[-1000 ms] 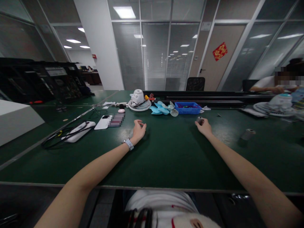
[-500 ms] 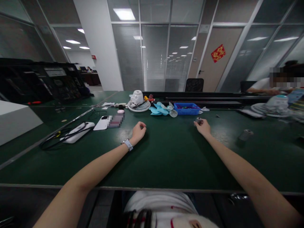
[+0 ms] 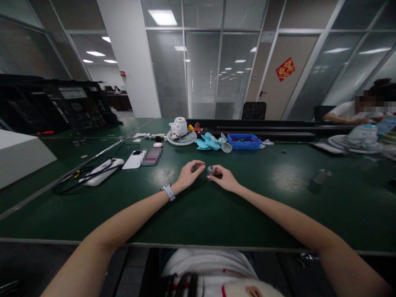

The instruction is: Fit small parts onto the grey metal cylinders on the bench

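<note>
A small grey metal cylinder (image 3: 211, 171) stands upright near the middle of the green table (image 3: 198, 218). My right hand (image 3: 225, 178) grips it from the right between thumb and fingers. Just left of the cylinder is my left hand (image 3: 191, 174), with a watch on the wrist; its thumb and fingers are apart with nothing between them, and a small gap separates it from the cylinder. A second grey cylinder (image 3: 322, 176) is on the table at the right, touched by neither hand.
Behind my hands are a white fan part (image 3: 179, 128), light blue fan blades (image 3: 208, 141) and a blue tray (image 3: 243, 142) with small items. At the left lie a white power strip (image 3: 103, 172) and a phone (image 3: 133, 160). A person (image 3: 346, 112) sits at the far right.
My right hand has carried the cylinder leftward and nearer to me, to the middle. My left hand has moved slightly right, and its fingers have opened.
</note>
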Action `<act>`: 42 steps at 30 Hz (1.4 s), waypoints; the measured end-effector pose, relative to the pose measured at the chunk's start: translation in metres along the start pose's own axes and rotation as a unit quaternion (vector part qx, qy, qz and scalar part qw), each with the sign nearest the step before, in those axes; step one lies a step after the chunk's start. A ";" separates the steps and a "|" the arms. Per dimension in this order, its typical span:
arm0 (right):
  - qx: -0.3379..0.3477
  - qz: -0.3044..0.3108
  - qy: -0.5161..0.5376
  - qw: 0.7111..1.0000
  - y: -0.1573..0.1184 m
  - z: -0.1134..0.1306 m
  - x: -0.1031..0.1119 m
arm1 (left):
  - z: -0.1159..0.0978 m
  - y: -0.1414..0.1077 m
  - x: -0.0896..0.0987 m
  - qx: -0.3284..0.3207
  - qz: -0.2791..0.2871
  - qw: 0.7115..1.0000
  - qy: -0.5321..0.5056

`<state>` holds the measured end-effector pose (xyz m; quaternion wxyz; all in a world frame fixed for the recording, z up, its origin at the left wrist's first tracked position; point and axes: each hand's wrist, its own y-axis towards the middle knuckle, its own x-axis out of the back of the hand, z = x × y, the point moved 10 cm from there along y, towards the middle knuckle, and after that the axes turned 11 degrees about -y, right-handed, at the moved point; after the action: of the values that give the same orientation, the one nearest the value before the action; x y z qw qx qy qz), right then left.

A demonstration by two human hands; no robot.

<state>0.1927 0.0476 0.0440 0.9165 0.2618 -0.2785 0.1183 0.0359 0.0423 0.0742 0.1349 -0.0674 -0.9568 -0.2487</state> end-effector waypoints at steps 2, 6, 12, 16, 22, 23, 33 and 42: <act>0.009 0.005 -0.006 1.000 -0.002 0.004 -0.001 | -0.010 -0.002 -0.013 -0.013 0.024 0.999 0.029; 0.014 0.011 -0.055 0.998 -0.003 0.003 0.001 | -0.020 0.000 -0.025 -0.035 0.031 0.996 0.071; 0.012 0.009 -0.078 0.997 -0.003 0.001 0.000 | -0.029 0.006 -0.028 -0.052 0.006 0.998 0.044; 0.009 0.005 -0.071 0.997 -0.004 0.002 0.000 | -0.034 0.010 -0.014 -0.043 -0.057 0.997 -0.005; 0.014 0.009 -0.054 0.998 -0.004 0.004 0.001 | -0.008 0.016 0.017 -0.014 -0.081 0.997 -0.001; 0.013 0.010 -0.060 0.998 -0.004 0.003 0.002 | 0.004 0.016 0.019 0.013 -0.067 0.998 0.001; -0.020 -0.019 -0.029 0.999 -0.002 -0.009 0.014 | 0.037 0.003 -0.013 0.076 0.111 0.991 -0.022; -0.255 -0.306 -0.279 0.874 -0.036 -0.153 0.226 | 0.050 0.008 0.010 0.116 -0.004 0.992 -0.054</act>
<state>0.4587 0.1167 0.0502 0.8261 0.1133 -0.4488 -0.3214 0.0168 0.0742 0.0385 0.0890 -0.0613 -0.9852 -0.1329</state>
